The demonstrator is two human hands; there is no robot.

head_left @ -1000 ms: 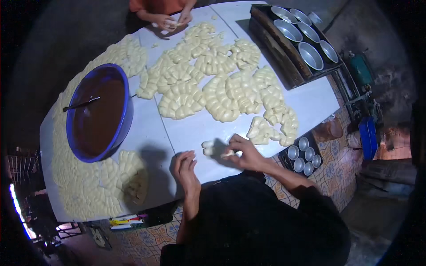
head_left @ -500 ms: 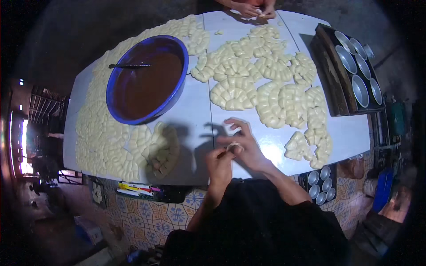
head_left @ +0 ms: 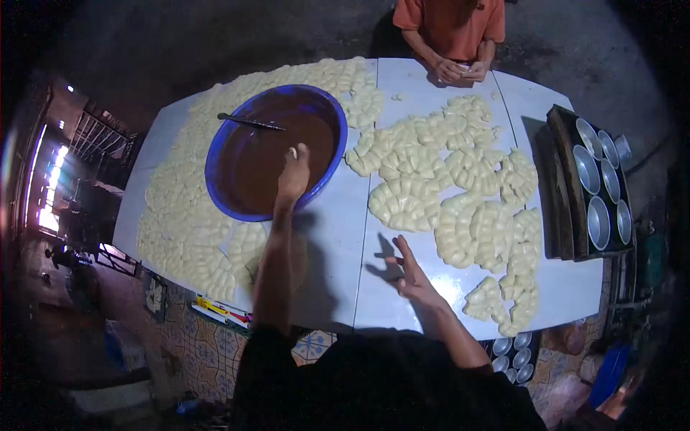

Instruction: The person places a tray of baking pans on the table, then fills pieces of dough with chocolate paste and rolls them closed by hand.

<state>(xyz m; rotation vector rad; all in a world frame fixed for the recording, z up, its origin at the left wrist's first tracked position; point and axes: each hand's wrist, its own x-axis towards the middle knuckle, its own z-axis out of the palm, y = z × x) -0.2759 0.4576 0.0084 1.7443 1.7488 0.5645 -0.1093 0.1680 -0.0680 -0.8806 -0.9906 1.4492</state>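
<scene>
My left hand [head_left: 293,178] reaches over a blue basin [head_left: 342,129] filled with smooth brown paste [head_left: 248,161]. Its fingers are closed around a small pale piece [head_left: 292,152] that looks like dough, mostly hidden by them. A dark-handled spatula [head_left: 248,122] lies across the basin's far left side. Low above the white table, my right hand [head_left: 417,279] has its fingers apart and nothing visible in them. To its right lie joined, scored clusters of pale dough [head_left: 460,233]. More flattened dough [head_left: 183,230] covers the table's left side around the basin.
Across the white table [head_left: 334,251], a person in an orange shirt [head_left: 453,29] works a small pale piece with both hands. A dark tray of oval metal tins [head_left: 598,223] stands at the right edge. More tins [head_left: 521,358] sit below the near edge, above a patterned tiled floor.
My hands have parted. The left went from beside the right, where both worked a small pale piece, out over the basin. The view has tilted up, showing more of the other person.
</scene>
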